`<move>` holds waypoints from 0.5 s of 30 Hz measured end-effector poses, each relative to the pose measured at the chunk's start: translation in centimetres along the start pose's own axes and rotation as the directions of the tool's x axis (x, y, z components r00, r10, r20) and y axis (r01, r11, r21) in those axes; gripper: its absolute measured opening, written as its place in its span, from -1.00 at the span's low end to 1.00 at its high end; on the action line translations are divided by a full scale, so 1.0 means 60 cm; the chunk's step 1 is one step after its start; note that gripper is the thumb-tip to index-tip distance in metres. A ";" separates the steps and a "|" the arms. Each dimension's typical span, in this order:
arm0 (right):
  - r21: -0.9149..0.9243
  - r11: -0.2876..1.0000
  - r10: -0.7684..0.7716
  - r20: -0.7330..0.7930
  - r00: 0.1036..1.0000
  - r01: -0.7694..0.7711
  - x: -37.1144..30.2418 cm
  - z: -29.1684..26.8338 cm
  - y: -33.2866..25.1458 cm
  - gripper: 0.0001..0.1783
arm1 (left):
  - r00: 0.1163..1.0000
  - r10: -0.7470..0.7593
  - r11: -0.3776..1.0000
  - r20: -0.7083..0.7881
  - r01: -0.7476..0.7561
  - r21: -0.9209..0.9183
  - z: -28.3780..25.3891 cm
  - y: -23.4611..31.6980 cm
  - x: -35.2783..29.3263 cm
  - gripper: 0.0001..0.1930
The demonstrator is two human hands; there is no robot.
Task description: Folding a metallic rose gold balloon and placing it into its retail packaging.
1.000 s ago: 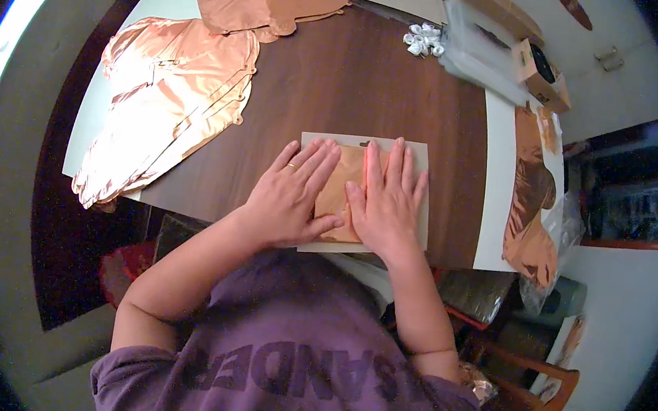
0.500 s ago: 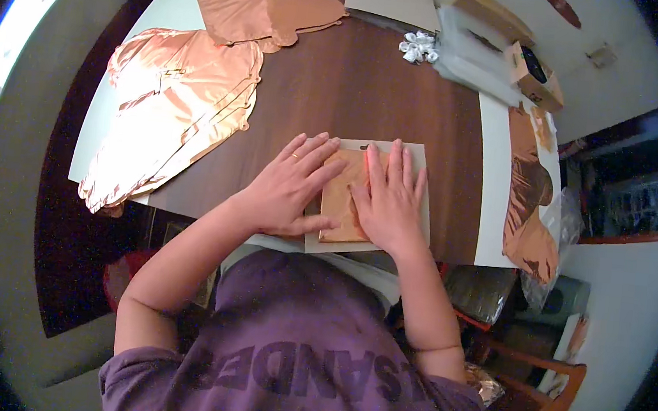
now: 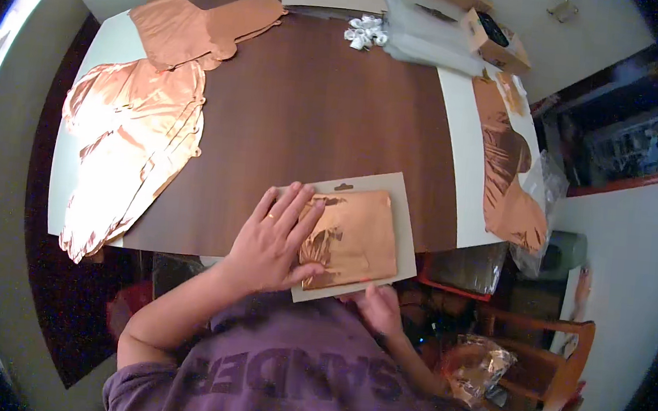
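Copper foil [image 3: 361, 240] on grey card [image 3: 401, 226], near edge of table [image 3: 314, 110]

Foil: folded, flat on card; card askew, lower margin apparently overhanging table. Left hand [image 3: 273, 240]: fingers extended, laid flat over foil's left side. Right hand [image 3: 380, 308]: at card's lower edge, fingers partly hidden; cannot tell whether gripping. Possible faults: foil slipping or unfolding, from one-sided pressure; card tipping, from overhang. Writing: dark, upside-down lettering [image 3: 282, 378] on purple shirt [image 3: 280, 319]; no print visible on card.

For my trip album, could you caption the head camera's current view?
Left hand laid over folded copper-coloured foil on a pale card, right hand at the card's near edge.
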State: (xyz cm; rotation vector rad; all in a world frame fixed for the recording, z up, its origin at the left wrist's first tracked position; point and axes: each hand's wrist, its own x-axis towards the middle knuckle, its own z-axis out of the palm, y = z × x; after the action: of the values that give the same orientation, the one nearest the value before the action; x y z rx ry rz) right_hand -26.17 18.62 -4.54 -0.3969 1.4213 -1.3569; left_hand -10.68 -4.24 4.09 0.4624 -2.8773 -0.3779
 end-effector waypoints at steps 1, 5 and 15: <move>0.160 0.987 -0.008 -0.140 0.990 0.031 0.005 0.013 0.011 -0.60 | 1.000 0.007 1.000 0.000 -0.007 -0.005 0.002 0.007 -0.003 -0.11; -0.467 0.884 -0.045 -0.131 0.990 -0.022 0.014 0.046 -0.058 -0.57 | 0.999 -0.042 0.999 -0.014 0.042 0.018 0.008 0.015 -0.009 -0.12; 0.087 0.962 -0.224 -0.285 0.932 0.258 0.032 0.050 -0.103 -0.68 | 0.991 -0.073 0.944 -0.114 0.032 -0.328 -0.084 -0.064 0.145 -0.38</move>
State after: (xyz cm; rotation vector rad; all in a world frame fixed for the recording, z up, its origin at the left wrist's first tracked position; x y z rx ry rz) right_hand -26.94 13.73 0.58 -0.3191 1.5389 -1.7456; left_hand -16.50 -11.77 9.14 0.4828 -2.6157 -0.7884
